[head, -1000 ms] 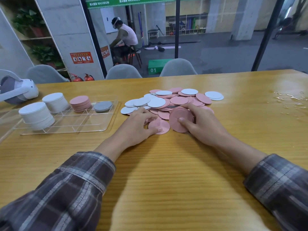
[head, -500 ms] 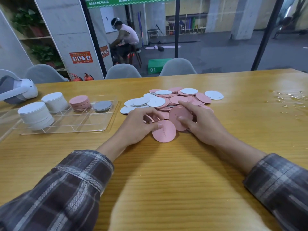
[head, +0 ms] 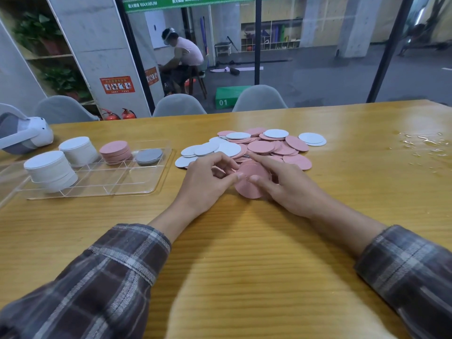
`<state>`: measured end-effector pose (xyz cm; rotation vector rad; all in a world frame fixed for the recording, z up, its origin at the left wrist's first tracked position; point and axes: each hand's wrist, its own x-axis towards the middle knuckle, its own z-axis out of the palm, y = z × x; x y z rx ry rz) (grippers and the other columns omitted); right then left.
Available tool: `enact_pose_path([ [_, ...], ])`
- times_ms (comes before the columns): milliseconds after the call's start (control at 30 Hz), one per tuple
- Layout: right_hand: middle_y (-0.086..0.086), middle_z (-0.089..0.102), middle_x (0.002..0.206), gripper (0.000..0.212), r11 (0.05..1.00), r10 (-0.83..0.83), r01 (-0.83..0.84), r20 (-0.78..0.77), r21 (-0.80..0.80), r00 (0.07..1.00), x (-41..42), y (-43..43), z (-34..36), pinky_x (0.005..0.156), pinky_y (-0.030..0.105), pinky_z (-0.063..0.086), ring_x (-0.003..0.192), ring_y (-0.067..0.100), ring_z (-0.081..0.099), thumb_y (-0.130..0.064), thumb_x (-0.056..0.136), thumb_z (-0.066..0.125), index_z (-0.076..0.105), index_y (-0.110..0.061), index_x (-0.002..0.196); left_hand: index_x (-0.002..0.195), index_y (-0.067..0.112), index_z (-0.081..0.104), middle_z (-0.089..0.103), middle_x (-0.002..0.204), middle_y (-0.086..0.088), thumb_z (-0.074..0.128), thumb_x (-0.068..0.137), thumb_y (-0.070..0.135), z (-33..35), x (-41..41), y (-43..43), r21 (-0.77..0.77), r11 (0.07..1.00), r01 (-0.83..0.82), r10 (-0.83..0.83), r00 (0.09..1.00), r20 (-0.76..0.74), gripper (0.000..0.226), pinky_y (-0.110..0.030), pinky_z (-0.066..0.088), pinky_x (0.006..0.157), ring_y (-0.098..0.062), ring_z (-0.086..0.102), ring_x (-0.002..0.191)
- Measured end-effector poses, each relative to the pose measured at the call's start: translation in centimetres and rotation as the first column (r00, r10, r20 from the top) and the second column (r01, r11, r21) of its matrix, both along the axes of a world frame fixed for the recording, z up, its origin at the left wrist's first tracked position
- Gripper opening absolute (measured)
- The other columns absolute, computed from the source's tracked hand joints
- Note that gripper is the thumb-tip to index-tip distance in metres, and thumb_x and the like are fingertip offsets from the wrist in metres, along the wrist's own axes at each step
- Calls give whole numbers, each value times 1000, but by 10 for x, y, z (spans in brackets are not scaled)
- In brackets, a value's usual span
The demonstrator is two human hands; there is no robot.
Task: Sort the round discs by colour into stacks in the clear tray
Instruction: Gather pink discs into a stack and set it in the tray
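Wooden table (head: 244, 253), glass wall behind. Loose pile of pink and white discs (head: 259, 146) sits mid-table, just beyond the hands. Left hand (head: 208, 183) and right hand (head: 287, 190) meet there, both pinching a small bunch of pink discs (head: 249, 190): thumbs on the near face, left fingers curled, right index stretched along the top edge. Clear tray (head: 110, 190) at left holds two white stacks (head: 49, 170), a pink stack (head: 115, 151) and a low grey stack (head: 148, 155).

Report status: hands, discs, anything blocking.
Left hand, right hand both pinch pink discs by loose pile. Tray holds white stacks, pink stack, grey stack. Nothing between hands and tray.
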<state>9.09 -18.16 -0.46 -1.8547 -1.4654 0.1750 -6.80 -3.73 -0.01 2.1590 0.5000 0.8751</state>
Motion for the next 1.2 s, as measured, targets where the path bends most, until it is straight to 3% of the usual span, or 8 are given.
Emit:
enact_pose_path([
  [100,-15,64,133,59,1000,0,0,72,-1,997,-2,-1,0,76,3,36,84,-12,55,-32,98,65,44,-32,153,89,21,75,73,81,5,87,83,21,1,1,-1,18,1000,7,-6,1000,-11,13,-25,58,73,-14,70,72],
  [200,-14,64,135,56,999,-29,28,58,20,998,-2,-2,1,82,7,37,101,-1,57,-29,98,65,46,-32,151,85,23,75,75,82,10,84,86,22,2,-2,7,58,998,-33,34,999,-21,9,-15,51,69,-6,70,77],
  [367,-13,63,135,55,997,-72,72,32,13,997,3,-4,3,96,23,41,120,10,56,-26,98,64,47,-33,150,93,21,73,59,102,6,85,84,27,-6,-14,29,229,971,-72,128,963,-238,16,-2,42,76,-1,59,91],
  [433,-13,64,134,55,997,-74,73,38,8,997,4,-5,3,98,24,42,122,11,56,-26,98,64,47,-34,150,98,22,73,56,105,6,85,84,31,-9,-15,33,247,967,-70,137,954,-265,21,-2,41,79,0,57,94],
  [667,-10,67,129,52,993,-114,113,29,10,993,7,-4,0,92,25,42,118,12,57,-27,97,64,50,-33,147,106,23,74,71,86,11,83,84,28,-4,-13,22,283,958,37,30,972,-231,24,-30,57,77,-8,67,84],
  [833,-4,67,128,54,987,-159,158,30,35,987,14,-3,-2,98,31,44,120,22,57,-27,97,65,50,-30,148,106,16,77,73,88,7,78,87,11,-3,-10,11,287,942,174,-114,970,-216,19,-17,56,73,-6,69,86],
  [1067,-5,62,138,54,989,-151,151,18,3,988,13,-3,-1,93,22,35,127,18,51,-28,101,60,44,-32,152,110,28,75,63,105,10,88,78,44,-3,-13,26,252,968,-6,94,937,-336,38,-7,40,76,3,59,89],
  [1200,-5,61,140,53,988,-154,154,25,-1,988,12,-3,0,89,17,31,128,16,51,-27,102,59,43,-32,152,116,26,75,68,103,10,91,75,39,0,-12,22,194,981,-1,67,940,-334,45,-5,44,72,-5,62,81],
])
